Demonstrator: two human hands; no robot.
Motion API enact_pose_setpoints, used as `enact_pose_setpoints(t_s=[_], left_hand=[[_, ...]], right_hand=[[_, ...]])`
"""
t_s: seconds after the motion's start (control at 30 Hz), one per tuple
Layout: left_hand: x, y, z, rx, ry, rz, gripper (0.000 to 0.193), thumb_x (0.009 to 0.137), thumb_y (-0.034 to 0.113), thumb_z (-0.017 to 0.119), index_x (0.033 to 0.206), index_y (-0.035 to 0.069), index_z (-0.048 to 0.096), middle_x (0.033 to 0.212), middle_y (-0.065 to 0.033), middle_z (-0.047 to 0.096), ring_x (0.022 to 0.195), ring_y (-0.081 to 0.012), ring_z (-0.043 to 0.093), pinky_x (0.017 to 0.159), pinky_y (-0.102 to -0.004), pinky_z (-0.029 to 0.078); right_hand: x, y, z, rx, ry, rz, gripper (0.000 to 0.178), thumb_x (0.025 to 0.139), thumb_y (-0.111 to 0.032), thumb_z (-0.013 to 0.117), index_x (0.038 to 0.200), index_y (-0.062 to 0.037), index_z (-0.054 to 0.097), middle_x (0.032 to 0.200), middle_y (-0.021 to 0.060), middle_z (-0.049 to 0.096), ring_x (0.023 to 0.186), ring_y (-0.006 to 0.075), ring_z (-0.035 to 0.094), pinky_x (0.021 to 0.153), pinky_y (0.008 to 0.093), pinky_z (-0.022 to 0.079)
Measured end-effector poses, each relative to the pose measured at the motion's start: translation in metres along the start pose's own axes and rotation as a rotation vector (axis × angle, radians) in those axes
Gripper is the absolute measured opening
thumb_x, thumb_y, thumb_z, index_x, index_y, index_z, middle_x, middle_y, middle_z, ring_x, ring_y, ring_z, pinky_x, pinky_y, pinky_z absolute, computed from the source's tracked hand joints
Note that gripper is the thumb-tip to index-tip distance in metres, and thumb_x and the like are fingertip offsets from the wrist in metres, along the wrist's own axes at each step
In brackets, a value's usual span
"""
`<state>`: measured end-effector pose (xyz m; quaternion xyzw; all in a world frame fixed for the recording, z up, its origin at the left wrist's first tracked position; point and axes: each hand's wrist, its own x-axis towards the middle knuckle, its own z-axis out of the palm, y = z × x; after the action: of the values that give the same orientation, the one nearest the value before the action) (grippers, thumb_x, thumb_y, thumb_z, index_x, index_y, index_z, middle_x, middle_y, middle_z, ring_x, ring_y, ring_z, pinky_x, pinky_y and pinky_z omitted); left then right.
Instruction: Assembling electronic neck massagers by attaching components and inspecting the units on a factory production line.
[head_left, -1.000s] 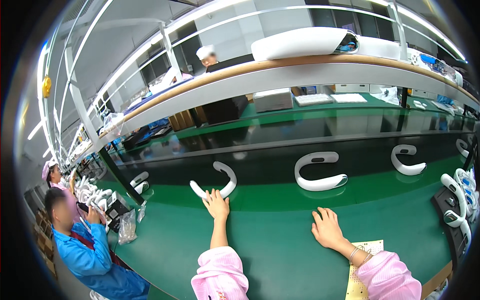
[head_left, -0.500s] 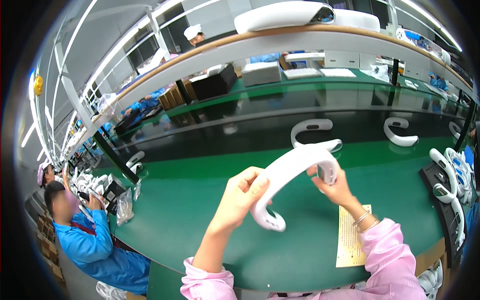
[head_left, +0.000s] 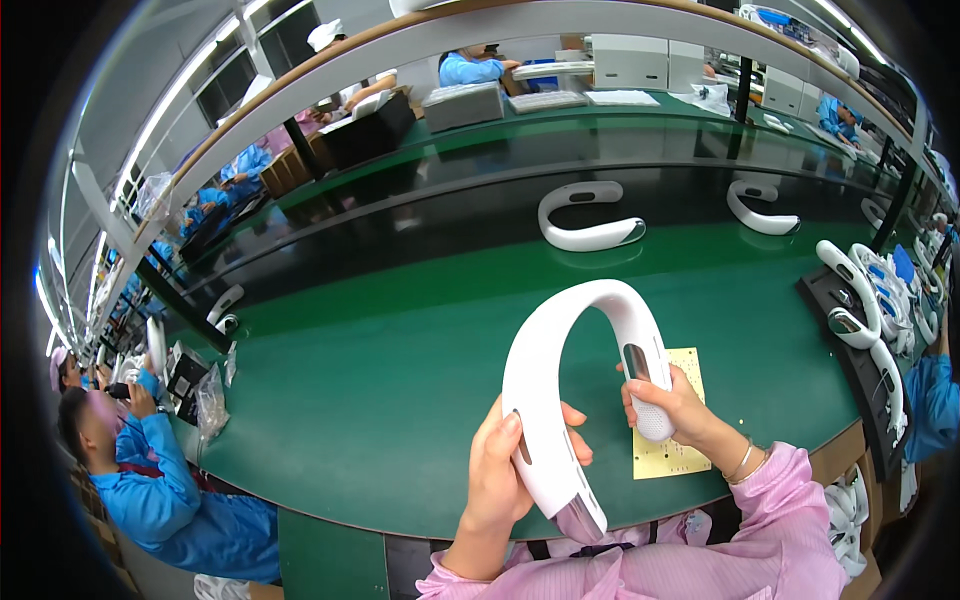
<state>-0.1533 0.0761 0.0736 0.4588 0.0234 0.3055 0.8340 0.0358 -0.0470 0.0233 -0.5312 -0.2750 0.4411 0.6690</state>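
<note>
**Inspector:** What has changed at the station in the last second?

**Assistant:** A second ago both palms lay flat on the green bench [head_left: 400, 370] with the white U-shaped neck unit lying ahead of them. Now the unit [head_left: 570, 370] is off the bench and held up close in both hands, so I judge that handling or checking of this piece has begun.

**Inspector:** State of the fingers?

**Assistant:** The left hand [head_left: 505, 480] is wrapped around the left leg, fingers closed on it, thumb along the inner edge. The right hand [head_left: 675, 410] pinches the right leg near its rounded tip, fingers narrow and closed on the shell.

**Inspector:** Where does the unit lie relative to them?

**Assistant:** Its two ends sit inside the grips; the arch rises beyond the fingertips, away from the body. The left leg's silvery end pokes out below the left fingers.

**Inspector:** Beyond that?

**Assistant:** A yellow sheet [head_left: 675, 440] lies under the right hand. Farther past the fingers, two more white units [head_left: 590, 215] [head_left: 762, 207] rest on the dark belt [head_left: 450, 215].
</note>
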Motion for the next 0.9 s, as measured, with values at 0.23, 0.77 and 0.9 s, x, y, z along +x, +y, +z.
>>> enact_pose_setpoints(t_s=[0.23,0.77,0.9], left_hand=[[-0.005,-0.002,-0.009,-0.099,0.172,-0.034,0.052,0.093,0.026,0.035,0.132,-0.007,0.032,0.09,-0.0168,0.06,0.06,-0.0246,0.063,0.051,-0.0347,0.054],[0.012,-0.001,0.043,0.125,0.18,-0.047,0.034,0.089,0.026,0.036,0.108,-0.002,0.039,0.085,-0.0183,0.059,0.059,-0.0224,0.064,0.05,-0.0332,0.055],[0.01,-0.001,0.043,0.135,0.19,-0.058,0.034,0.089,0.027,0.038,0.108,-0.002,0.039,0.086,-0.0187,0.059,0.059,-0.0226,0.064,0.051,-0.0328,0.055]], right_hand=[[0.006,0.015,0.011,0.005,0.04,0.043,0.036,0.084,-0.02,0.065,0.11,0.0004,0.051,0.077,0.0063,0.057,0.061,0.0133,0.058,0.055,0.0282,0.05],[0.012,0.024,0.006,0.155,0.009,0.147,0.042,0.083,-0.025,0.064,0.116,-0.0013,0.05,0.078,0.0068,0.058,0.063,0.0147,0.059,0.057,0.0281,0.051],[0.013,0.027,0.007,0.165,0.003,0.155,0.043,0.084,-0.025,0.063,0.117,-0.0012,0.048,0.077,0.0069,0.058,0.062,0.0153,0.06,0.057,0.0279,0.05]])
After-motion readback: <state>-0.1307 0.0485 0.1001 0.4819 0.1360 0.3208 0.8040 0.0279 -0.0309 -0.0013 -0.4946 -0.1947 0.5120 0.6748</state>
